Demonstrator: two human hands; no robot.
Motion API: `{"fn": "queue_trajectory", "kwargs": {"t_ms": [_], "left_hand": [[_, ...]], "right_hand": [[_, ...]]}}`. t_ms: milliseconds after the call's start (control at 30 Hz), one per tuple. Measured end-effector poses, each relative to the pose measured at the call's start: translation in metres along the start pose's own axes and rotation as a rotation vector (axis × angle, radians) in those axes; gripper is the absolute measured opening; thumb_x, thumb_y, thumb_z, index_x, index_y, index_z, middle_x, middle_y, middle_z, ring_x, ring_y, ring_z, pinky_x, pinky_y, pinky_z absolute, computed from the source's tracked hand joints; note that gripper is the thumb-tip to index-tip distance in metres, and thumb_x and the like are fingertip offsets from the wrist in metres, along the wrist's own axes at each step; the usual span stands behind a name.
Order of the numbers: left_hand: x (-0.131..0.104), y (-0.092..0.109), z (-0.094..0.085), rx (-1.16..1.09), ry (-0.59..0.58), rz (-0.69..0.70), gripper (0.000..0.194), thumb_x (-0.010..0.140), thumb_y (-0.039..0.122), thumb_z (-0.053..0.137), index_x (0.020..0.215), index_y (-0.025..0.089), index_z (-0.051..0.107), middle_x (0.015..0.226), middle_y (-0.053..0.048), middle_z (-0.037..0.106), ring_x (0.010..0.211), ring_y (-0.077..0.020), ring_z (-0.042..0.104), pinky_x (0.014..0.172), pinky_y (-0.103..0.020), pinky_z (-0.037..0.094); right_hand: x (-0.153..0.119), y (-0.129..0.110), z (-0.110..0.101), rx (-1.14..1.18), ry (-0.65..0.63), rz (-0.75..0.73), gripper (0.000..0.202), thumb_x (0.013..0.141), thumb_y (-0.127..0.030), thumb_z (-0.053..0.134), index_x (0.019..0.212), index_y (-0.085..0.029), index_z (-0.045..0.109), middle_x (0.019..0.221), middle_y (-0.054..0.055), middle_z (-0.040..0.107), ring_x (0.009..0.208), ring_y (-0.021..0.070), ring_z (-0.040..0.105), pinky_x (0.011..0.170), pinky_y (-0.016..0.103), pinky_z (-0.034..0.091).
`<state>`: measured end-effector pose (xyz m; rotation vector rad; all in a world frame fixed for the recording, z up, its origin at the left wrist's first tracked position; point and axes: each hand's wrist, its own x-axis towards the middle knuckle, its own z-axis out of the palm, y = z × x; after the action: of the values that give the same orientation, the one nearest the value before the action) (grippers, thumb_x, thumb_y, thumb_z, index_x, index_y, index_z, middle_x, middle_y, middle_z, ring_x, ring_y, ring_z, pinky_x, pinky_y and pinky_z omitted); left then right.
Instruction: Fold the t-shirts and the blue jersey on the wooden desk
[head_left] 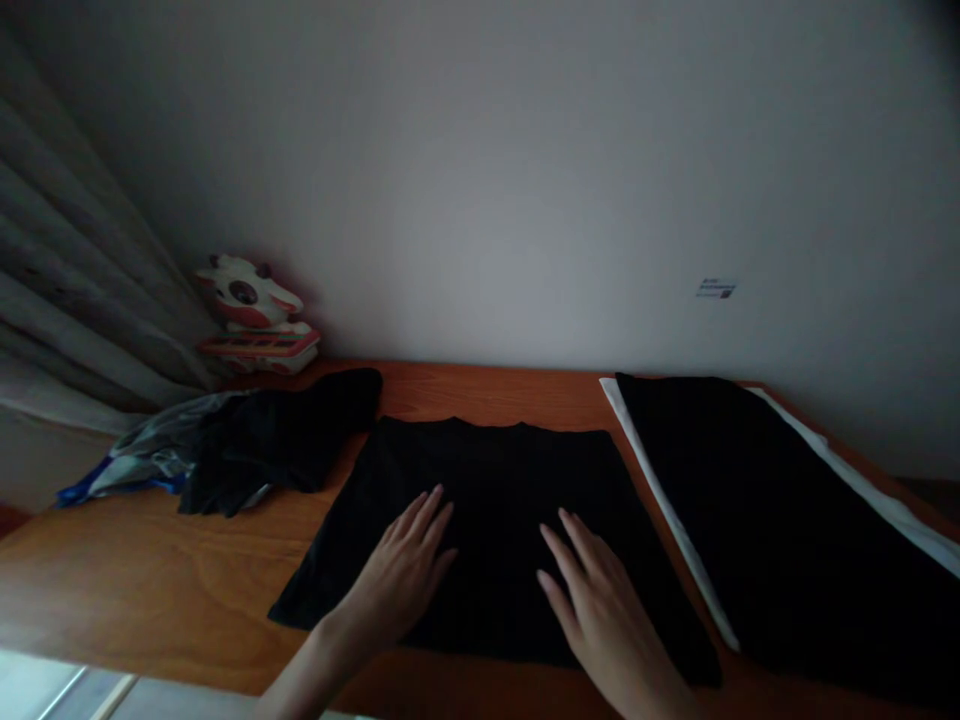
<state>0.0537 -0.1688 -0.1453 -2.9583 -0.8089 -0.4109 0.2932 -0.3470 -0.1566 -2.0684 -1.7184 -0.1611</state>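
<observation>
A black garment (495, 480) lies spread flat on the wooden table in front of me; its exact kind is hard to make out in the dim light. My left hand (409, 560) is on or just over its left half, fingers stretched out and slightly apart. Over the right half is my right hand (589, 590), also open with its fingers spread. Neither hand grips the cloth. Beside it on the right lies a larger black cloth (757, 510) on top of a white cloth (667, 510), whose edges stick out.
To the left is a rumpled heap of dark and grey clothes (262, 440) with some blue. A cow-shaped toy keyboard (259, 315) stands in the back left corner near a curtain (90, 260). The wooden table (150, 570) meets a plain wall (480, 200) bearing a small label (716, 289).
</observation>
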Motion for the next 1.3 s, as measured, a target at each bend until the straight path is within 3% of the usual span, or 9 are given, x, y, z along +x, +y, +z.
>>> {"fn": "queue_trajectory", "kwargs": {"t_ms": [133,267,400,500,667,867,1067,1167,1300], "left_hand": [[0.025,0.034,0.030,-0.005,-0.023,0.079,0.058,0.105,0.044,0.040,0.156,0.016,0.040,0.163,-0.015,0.039,0.152,-0.0309,0.035,0.120,-0.052,0.039],[0.011,0.022,0.035,-0.012,-0.022,0.062,0.067,0.104,0.051,0.041,0.161,0.018,0.030,0.166,-0.014,0.032,0.153,-0.0306,0.033,0.121,-0.051,0.037],[0.013,0.008,0.034,0.023,-0.035,-0.042,0.071,0.102,0.058,0.039,0.158,0.014,0.038,0.164,-0.018,0.036,0.151,-0.0366,0.035,0.117,-0.056,0.041],[0.043,0.010,0.036,0.011,-0.088,-0.031,0.066,0.104,0.055,0.035,0.155,0.014,0.044,0.163,-0.018,0.037,0.151,-0.0360,0.034,0.119,-0.055,0.038],[0.104,0.010,0.049,-0.005,-0.164,-0.134,0.061,0.105,0.045,0.036,0.153,0.009,0.044,0.161,-0.021,0.040,0.150,-0.0369,0.036,0.120,-0.056,0.034],[0.108,-0.046,0.065,-0.049,-0.109,-0.143,0.065,0.104,0.051,0.031,0.155,0.011,0.041,0.163,-0.016,0.037,0.153,-0.0291,0.032,0.125,-0.052,0.028],[0.090,-0.132,0.069,0.039,0.014,-0.429,0.063,0.099,0.042,0.037,0.146,0.003,0.051,0.156,-0.023,0.047,0.148,-0.0336,0.042,0.121,-0.050,0.033],[0.089,-0.141,0.065,0.025,0.076,-0.544,0.059,0.098,0.041,0.038,0.138,0.002,0.059,0.148,-0.023,0.056,0.137,-0.0343,0.053,0.113,-0.046,0.043],[0.090,-0.123,0.050,0.102,0.085,-0.723,0.059,0.098,0.047,0.037,0.133,0.008,0.064,0.138,-0.022,0.060,0.123,-0.0407,0.057,0.097,-0.055,0.050]], "right_hand": [[0.016,-0.037,0.034,0.029,-0.095,-0.051,0.056,0.106,-0.045,0.042,0.158,-0.024,0.040,0.164,0.013,0.036,0.149,0.0331,0.039,0.118,0.058,0.038],[0.007,-0.031,0.036,0.032,-0.156,-0.038,0.060,0.105,-0.050,0.043,0.159,-0.025,0.037,0.164,0.012,0.035,0.150,0.0326,0.036,0.119,0.058,0.036],[0.023,-0.024,0.022,0.027,-0.226,-0.017,0.052,0.106,-0.049,0.040,0.150,-0.025,0.053,0.159,0.013,0.046,0.145,0.0322,0.045,0.116,0.056,0.040],[0.064,-0.027,0.020,-0.015,-0.279,0.026,0.047,0.107,-0.038,0.038,0.145,-0.018,0.058,0.155,0.017,0.051,0.144,0.0325,0.047,0.116,0.056,0.039],[0.125,-0.017,0.043,-0.060,-0.318,0.084,0.053,0.106,-0.032,0.039,0.155,-0.013,0.044,0.163,0.019,0.037,0.153,0.0318,0.032,0.122,0.055,0.028],[0.128,0.028,0.058,-0.108,-0.246,0.254,0.064,0.105,-0.050,0.038,0.158,-0.014,0.039,0.166,0.019,0.030,0.155,0.0303,0.025,0.126,0.052,0.015],[0.117,0.088,0.051,-0.192,-0.158,0.465,0.063,0.104,-0.047,0.039,0.156,-0.010,0.042,0.163,0.021,0.035,0.154,0.0335,0.029,0.123,0.054,0.022],[0.113,0.105,0.054,-0.188,-0.042,0.479,0.059,0.104,-0.040,0.040,0.147,-0.003,0.052,0.155,0.024,0.047,0.148,0.0324,0.040,0.121,0.045,0.029],[0.111,0.106,0.055,-0.173,0.052,0.481,0.055,0.101,-0.041,0.044,0.139,-0.004,0.059,0.147,0.023,0.056,0.138,0.0331,0.050,0.115,0.044,0.036]]}}
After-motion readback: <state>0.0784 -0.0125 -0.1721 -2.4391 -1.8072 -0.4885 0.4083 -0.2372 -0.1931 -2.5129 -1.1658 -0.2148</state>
